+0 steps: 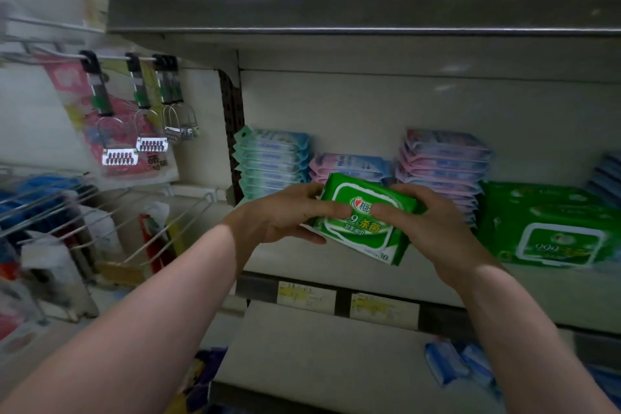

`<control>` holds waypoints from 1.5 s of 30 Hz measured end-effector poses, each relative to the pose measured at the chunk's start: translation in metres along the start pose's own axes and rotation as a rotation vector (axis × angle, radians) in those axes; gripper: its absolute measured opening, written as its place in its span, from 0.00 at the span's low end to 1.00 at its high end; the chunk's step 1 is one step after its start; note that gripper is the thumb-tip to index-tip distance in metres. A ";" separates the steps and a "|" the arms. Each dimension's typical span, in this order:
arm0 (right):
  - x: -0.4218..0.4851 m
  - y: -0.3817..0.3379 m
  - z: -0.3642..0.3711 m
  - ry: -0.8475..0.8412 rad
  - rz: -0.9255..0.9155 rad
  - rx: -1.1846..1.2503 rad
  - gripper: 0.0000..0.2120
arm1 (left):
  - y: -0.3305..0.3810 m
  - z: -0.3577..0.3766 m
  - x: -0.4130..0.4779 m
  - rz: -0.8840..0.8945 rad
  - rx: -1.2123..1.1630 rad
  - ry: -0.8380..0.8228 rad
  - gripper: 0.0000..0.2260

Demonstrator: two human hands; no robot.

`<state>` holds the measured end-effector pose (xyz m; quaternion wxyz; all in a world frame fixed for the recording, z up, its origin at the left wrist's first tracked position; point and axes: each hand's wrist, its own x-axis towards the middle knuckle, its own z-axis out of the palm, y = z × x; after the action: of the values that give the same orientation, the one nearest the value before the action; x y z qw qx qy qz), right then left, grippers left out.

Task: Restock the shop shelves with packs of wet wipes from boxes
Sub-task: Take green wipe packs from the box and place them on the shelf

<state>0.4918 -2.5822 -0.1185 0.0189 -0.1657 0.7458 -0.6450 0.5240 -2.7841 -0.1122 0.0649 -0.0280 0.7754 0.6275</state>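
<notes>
While the left hand (285,215) grips its nine o'clock edge and the right hand (433,225) its three o'clock edge, thumbs on the front, the green plastic pack of wet wipes (363,228) hangs tilted above the pale metal shelf (295,262), pink stacked packs (443,165) at one o'clock.

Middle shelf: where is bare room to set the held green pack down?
Bare front strip of the middle shelf, bordered by the teal stack and pink stacks behind and the large green packs at right. The lower shelf is bare left of the blue packs. The back row is crowded.
</notes>
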 end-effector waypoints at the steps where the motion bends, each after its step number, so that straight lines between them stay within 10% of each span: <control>1: -0.001 0.000 0.003 -0.007 -0.001 -0.002 0.25 | -0.001 -0.002 -0.003 0.000 -0.001 0.003 0.14; 45: -0.027 0.019 -0.103 0.144 0.046 -0.155 0.23 | 0.007 0.112 0.044 -0.013 -0.030 -0.147 0.16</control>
<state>0.4883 -2.4742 -0.1249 -0.0329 -0.1028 0.7965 -0.5950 0.4870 -2.6712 -0.1348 0.1252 0.0121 0.7590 0.6388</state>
